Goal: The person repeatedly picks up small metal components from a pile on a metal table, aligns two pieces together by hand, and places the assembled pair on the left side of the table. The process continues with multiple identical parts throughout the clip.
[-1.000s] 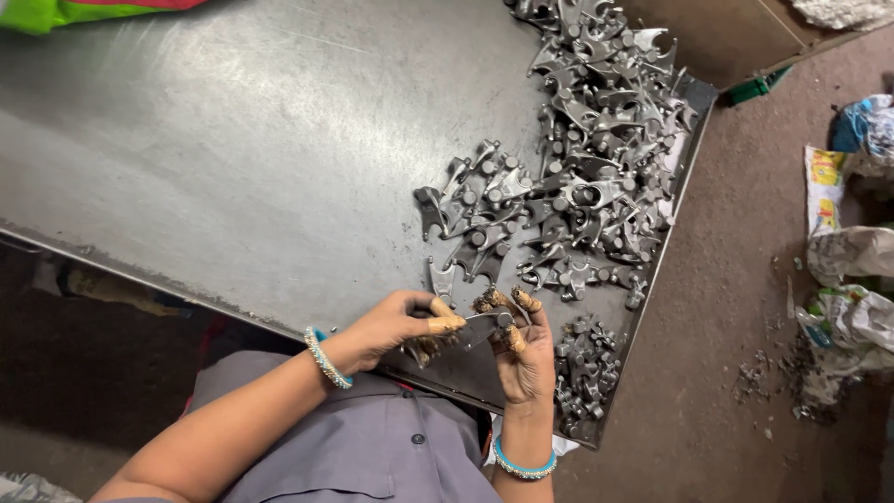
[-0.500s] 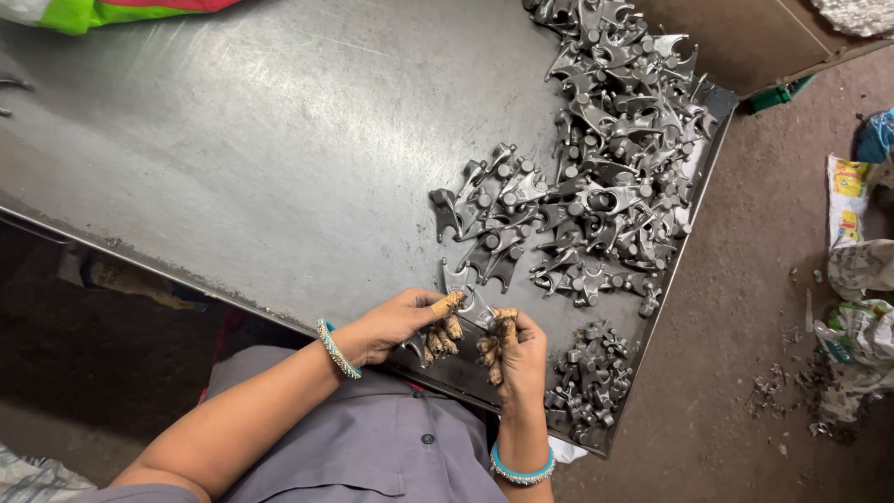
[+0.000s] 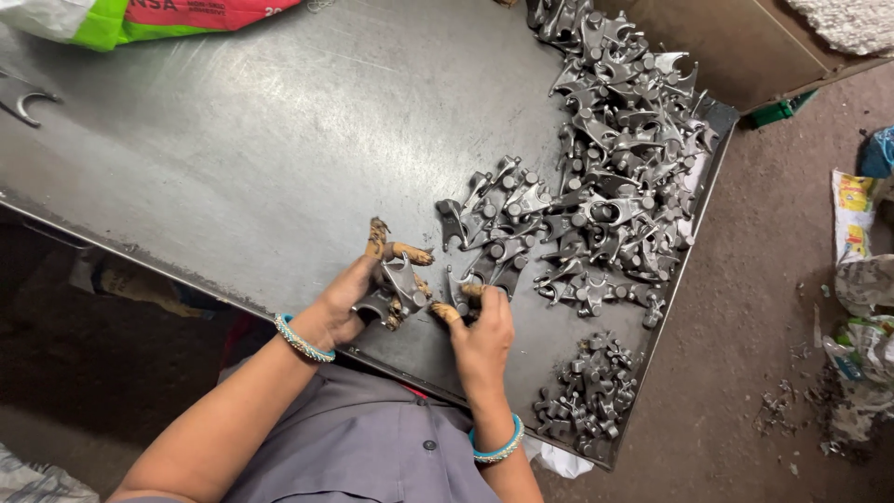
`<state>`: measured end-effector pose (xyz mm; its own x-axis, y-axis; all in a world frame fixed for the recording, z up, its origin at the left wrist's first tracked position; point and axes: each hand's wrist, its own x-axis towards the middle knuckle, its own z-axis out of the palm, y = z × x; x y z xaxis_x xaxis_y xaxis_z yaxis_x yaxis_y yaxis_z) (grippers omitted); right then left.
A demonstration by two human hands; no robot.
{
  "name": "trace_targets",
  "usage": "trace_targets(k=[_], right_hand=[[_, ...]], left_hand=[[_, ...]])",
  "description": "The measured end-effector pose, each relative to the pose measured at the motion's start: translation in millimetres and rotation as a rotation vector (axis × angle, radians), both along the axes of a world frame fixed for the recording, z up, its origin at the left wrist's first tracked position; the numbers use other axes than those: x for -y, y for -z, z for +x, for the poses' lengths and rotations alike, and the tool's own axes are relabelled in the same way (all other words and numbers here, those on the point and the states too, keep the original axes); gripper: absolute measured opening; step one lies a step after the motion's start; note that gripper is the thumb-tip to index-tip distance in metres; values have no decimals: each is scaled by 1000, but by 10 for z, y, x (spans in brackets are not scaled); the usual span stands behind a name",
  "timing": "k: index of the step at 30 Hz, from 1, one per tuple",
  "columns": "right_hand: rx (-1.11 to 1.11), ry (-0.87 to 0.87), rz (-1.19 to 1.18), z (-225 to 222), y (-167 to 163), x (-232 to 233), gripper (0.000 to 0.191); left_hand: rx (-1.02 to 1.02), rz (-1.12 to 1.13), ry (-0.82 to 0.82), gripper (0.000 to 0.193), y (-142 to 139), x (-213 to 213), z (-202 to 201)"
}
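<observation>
My left hand (image 3: 358, 289), fingertips wrapped in brown tape, grips a grey metal fork-shaped part (image 3: 400, 287) near the front edge of the steel table (image 3: 233, 158). My right hand (image 3: 480, 331), also taped at the fingertips, rests just right of it, its fingers closed on another grey part (image 3: 463, 291) lying at the near edge of the pile. A large heap of the same forged parts (image 3: 605, 177) spreads away to the upper right. A smaller heap (image 3: 587, 387) lies by the table's front right corner.
A green and red bag (image 3: 149, 17) lies at the table's far left. One loose part (image 3: 23, 101) sits at the left edge. A brown box (image 3: 736, 47) stands beyond the heap. Wrappers and scraps (image 3: 861, 279) litter the floor on the right.
Both hands have moved slightly up onto the table toward the pile. The left hand has spread its fingers around its part; the right hand has separated and reached a part at the pile's edge.
</observation>
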<state>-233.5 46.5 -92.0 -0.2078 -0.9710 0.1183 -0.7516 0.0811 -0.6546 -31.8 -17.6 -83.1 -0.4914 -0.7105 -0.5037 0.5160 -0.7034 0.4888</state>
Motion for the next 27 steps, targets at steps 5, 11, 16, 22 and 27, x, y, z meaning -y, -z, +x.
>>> trace_targets(k=[5, 11, 16, 22, 27], right_hand=[[1015, 89, 114, -443, 379, -18, 24], [1503, 304, 317, -813, 449, -178, 26], [1564, 234, 325, -862, 425, -243, 32], [1410, 209, 269, -711, 301, -231, 25], [544, -123, 44, -527, -49, -100, 20]], left_hand=[[68, 178, -78, 55, 28, 10, -11], [116, 168, 2, 57, 2, -51, -199], [60, -1, 79, 52, -7, -151, -326], [275, -170, 133, 53, -13, -214, -451], [-69, 49, 183, 58, -153, -177, -335]])
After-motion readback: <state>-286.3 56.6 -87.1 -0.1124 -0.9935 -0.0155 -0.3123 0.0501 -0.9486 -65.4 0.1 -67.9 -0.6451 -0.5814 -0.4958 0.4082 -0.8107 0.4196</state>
